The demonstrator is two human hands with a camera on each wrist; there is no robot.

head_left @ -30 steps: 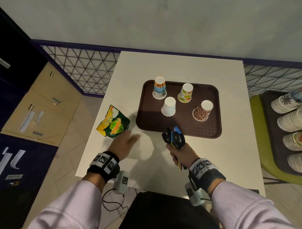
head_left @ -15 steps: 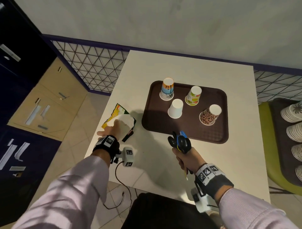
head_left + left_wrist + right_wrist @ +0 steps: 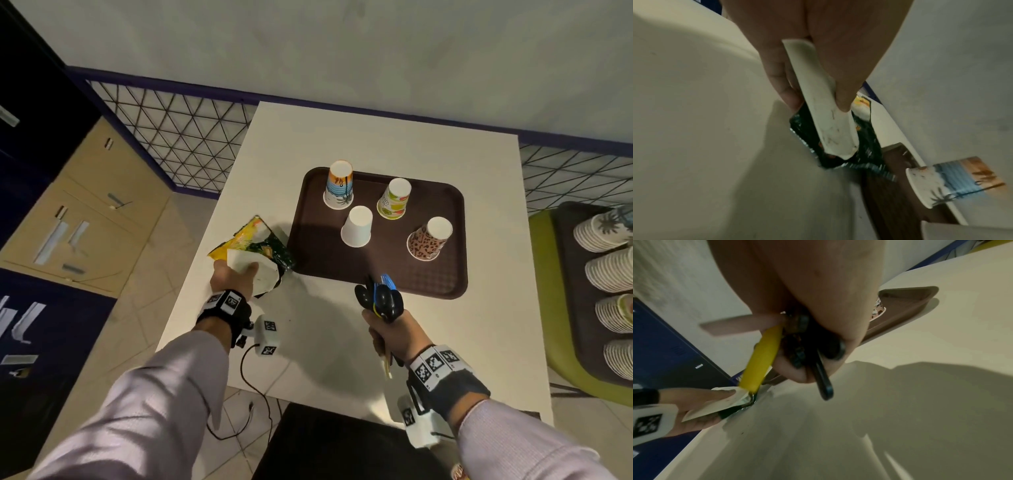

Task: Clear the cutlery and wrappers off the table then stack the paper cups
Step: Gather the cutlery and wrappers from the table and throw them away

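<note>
My left hand [image 3: 236,274] pinches a folded white paper napkin [image 3: 255,270] together with a yellow and dark green snack wrapper [image 3: 263,245] near the table's left edge. The left wrist view shows thumb and fingers clamped on the napkin [image 3: 826,116] with the wrapper [image 3: 865,146] behind it. Over the table's front, my right hand [image 3: 390,329] grips a bundle of plastic cutlery [image 3: 380,298]: black spoons, a blue fork, a yellow handle [image 3: 762,358]. Several paper cups stand upside down on the brown tray [image 3: 442,281], among them a white cup [image 3: 357,226] and a beach-print cup [image 3: 339,185].
The white table [image 3: 342,137] stands against a wall with a wire-mesh fence [image 3: 178,137]. A green stool [image 3: 548,308] at the right carries a tray of stacked cups [image 3: 609,274]. A black seat back [image 3: 335,445] is below the table's front edge.
My left hand moved from the napkin on the table to the wrapper at the left, and now holds both lifted off the surface. The right hand stayed gripping the cutlery.
</note>
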